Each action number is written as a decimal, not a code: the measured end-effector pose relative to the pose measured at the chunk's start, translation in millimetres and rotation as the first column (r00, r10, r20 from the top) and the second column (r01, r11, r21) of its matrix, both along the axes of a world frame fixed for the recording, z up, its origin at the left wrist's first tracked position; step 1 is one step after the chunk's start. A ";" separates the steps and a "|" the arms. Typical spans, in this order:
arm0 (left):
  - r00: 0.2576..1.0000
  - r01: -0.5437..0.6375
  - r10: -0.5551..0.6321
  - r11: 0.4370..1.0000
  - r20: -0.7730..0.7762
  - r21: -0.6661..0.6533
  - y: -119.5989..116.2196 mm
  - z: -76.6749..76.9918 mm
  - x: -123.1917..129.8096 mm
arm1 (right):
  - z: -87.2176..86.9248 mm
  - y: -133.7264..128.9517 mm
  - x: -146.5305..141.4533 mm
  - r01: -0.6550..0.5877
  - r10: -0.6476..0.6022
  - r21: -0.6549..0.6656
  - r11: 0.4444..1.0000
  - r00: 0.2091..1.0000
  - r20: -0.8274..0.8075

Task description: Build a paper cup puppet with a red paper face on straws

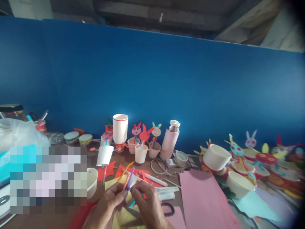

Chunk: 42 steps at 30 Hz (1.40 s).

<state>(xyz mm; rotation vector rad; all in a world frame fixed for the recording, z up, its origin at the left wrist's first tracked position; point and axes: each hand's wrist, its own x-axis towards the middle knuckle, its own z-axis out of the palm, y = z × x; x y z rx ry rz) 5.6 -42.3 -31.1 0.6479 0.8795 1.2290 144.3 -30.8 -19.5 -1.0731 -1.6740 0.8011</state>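
My left hand (107,203) is closed around an orange straw (126,182) and a purple straw (131,178), which stand up out of its fingers. The fingertips of my right hand (149,201) are pinched together at the purple straw, right beside the left thumb. Just behind the hands, a yellow bent straw (127,167) slants up; whether it is held or lies on the table I cannot tell. Yellow paper (119,219) is spread beneath both hands. Close to my right hand lie black scissor handles (169,209) and white pens (157,180).
Paper-cup figures with rabbit-like heads (141,153) stand at the back, near stacked white cups (120,128) and a pink thermos (169,141). Pink paper (205,200) and more figures (237,151) are on the right. A white cup (91,183) stands left, beside a blurred-out area.
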 end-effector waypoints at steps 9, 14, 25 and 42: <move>1.000 0.004 -0.003 0.998 -0.011 0.060 5.6 -3.2 3.8 | 1.0 5.9 1.5 -0.064 0.065 0.024 0.998 0.997 -0.051; 0.998 0.038 -0.036 0.998 -0.047 0.052 9.6 8.0 3.6 | 6.7 6.3 6.6 -0.157 0.156 -0.026 0.987 0.986 -0.054; 0.996 0.091 -0.090 0.994 -0.022 0.055 23.9 27.6 10.5 | 21.2 12.0 15.8 -0.236 0.237 -0.156 0.959 0.971 -0.013; 0.875 0.247 -0.131 0.949 -0.466 0.196 41.0 44.9 -8.4 | 7.3 19.7 11.1 -0.223 0.169 -0.342 0.913 0.969 -0.182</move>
